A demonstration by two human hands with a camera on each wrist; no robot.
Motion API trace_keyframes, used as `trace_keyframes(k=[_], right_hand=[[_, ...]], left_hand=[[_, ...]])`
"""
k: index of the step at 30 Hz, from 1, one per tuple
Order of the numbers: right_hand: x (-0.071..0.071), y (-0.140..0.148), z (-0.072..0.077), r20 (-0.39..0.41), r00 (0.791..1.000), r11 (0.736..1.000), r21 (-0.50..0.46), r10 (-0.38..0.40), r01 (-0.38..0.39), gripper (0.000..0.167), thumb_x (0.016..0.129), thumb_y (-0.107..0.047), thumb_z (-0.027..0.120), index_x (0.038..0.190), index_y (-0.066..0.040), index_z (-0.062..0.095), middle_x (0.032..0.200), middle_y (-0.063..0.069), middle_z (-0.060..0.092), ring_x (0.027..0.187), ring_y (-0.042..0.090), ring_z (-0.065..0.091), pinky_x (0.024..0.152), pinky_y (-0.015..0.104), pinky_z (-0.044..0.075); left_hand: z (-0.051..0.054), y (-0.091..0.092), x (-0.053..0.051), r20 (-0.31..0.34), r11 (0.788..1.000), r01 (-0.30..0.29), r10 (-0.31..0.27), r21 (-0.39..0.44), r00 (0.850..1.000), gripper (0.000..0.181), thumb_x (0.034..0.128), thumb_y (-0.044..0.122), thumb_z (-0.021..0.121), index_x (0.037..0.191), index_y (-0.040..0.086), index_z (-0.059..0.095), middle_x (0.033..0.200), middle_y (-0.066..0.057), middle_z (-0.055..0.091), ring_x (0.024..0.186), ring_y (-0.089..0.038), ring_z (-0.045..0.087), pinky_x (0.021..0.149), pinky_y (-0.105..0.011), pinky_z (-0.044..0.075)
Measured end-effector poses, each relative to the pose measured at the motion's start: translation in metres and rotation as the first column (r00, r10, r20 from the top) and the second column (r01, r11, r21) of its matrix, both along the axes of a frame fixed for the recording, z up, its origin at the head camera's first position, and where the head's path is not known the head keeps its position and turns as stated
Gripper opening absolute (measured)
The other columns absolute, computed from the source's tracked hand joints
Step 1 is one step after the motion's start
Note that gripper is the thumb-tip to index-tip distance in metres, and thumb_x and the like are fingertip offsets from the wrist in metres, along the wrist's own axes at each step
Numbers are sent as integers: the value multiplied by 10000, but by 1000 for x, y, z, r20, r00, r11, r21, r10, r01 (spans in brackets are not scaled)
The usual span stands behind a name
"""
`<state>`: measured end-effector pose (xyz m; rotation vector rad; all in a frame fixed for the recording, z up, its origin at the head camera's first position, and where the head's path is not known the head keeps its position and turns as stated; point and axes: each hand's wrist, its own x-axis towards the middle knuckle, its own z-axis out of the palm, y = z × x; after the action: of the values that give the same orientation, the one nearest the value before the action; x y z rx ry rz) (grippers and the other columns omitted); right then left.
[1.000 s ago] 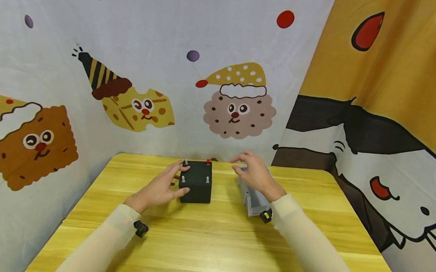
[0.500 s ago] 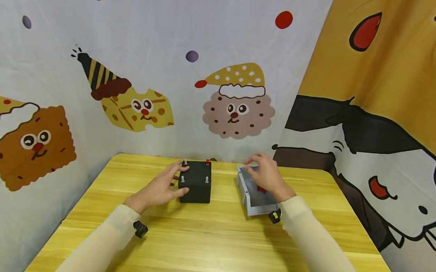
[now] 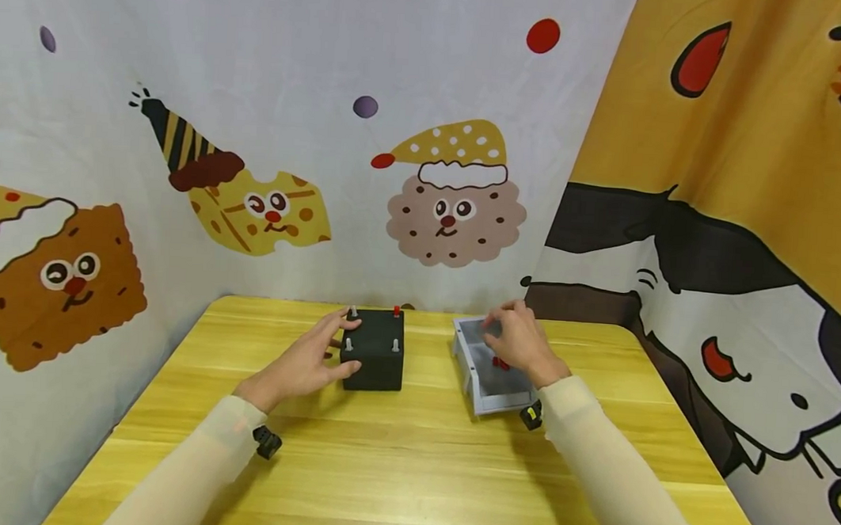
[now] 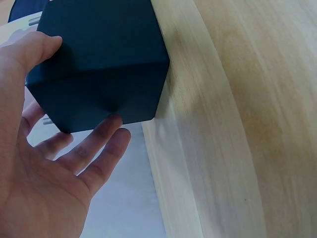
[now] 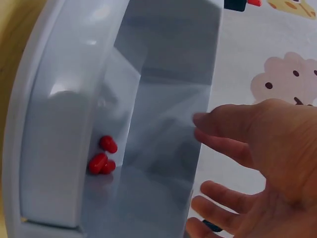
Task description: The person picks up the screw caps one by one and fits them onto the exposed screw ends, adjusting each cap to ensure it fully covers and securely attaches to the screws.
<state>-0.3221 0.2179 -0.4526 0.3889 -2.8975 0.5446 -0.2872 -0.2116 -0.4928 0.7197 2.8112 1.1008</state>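
Note:
A black box (image 3: 374,350) stands on the table with metal posts on top; a small red cap (image 3: 397,310) covers its far right post. My left hand (image 3: 295,364) spreads around the box's left side. In the left wrist view its thumb (image 4: 47,47) lies on one face and the fingers reach beside another. My right hand (image 3: 523,346) hovers over a grey tray (image 3: 473,376), thumb near the index finger, the others loosely bent. No held object shows there. Small red pieces (image 5: 102,162) lie on the tray's floor in the right wrist view.
The pale wooden table (image 3: 395,467) carries the box and tray, set apart near its far edge. A printed cloth (image 3: 295,66) hangs behind, and a yellow cloth (image 3: 769,138) hangs at the right.
My right hand has moved rightward over the tray, uncovering the red pieces; its thumb and index finger have drawn closer together. The left hand stays at the box.

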Motion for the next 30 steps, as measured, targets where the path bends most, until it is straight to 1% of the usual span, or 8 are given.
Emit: trace_keyframes(k=[5,8,11,15,20,25,28,30], right_hand=[[-4,8,1,122,992,999,53,1,-7,227,1031,-181,882,1240,-91,883,1548,362,601,1391,552,620,1123,699,580],[-6,12,1,190,982,996,88,-11,-6,251,1035,-191,884,1270,-100,884,1547,372,590,1401,525,616,1121,669,598],[-8,14,0,242,970,994,105,-28,3,258,1042,-202,885,1284,-111,886,1496,349,607,1339,477,639,1087,631,621],[-12,16,-2,284,958,993,114,-39,7,248,1035,-202,895,1266,-111,890,1422,317,630,1253,418,641,1046,597,630],[-16,17,-3,339,940,993,121,-47,6,204,1015,-199,919,1204,-127,898,1447,311,625,1256,409,619,1037,582,616],[-20,18,-4,384,922,992,127,-55,7,152,992,-191,945,1130,-148,898,1456,306,610,1198,385,608,999,543,595],[-22,18,-5,392,918,992,127,-55,5,149,973,-181,961,1104,-149,899,1438,293,619,1186,368,601,993,525,589],[-23,19,-5,390,920,992,126,-50,0,151,959,-172,971,1090,-145,899,1390,263,655,1162,348,612,978,504,595]], left_hand=[[0,1,-1,-14,1000,-4,4,-17,1000,718,1122,483,798,1719,262,466,1977,-74,149,1410,-406,733,1201,-620,628],[-1,2,0,-16,1000,-9,8,-22,1000,720,1121,483,799,1723,268,467,1978,-68,148,1410,-399,734,1201,-613,631],[-1,1,0,-17,1000,-9,9,-21,1000,731,1122,488,796,1734,265,463,1976,-87,155,1412,-406,732,1198,-618,631],[-1,1,2,-11,1000,-8,8,-13,1000,733,1122,489,797,1731,261,460,1975,-94,154,1411,-412,733,1201,-627,627],[0,2,3,-11,1000,-11,11,-12,1000,736,1118,487,803,1729,259,461,1975,-92,155,1406,-407,734,1203,-625,626],[0,2,5,-8,1000,-13,13,-18,1000,751,1115,493,803,1741,264,456,1975,-105,156,1422,-415,724,1208,-628,623],[0,2,5,-2,1000,-16,16,-15,1000,758,1115,498,801,1745,264,451,1978,-84,149,1427,-419,721,1213,-635,617],[0,2,6,1,1000,-19,19,-15,1000,762,1115,501,801,1747,265,447,1979,-69,144,1428,-418,720,1214,-637,616]])
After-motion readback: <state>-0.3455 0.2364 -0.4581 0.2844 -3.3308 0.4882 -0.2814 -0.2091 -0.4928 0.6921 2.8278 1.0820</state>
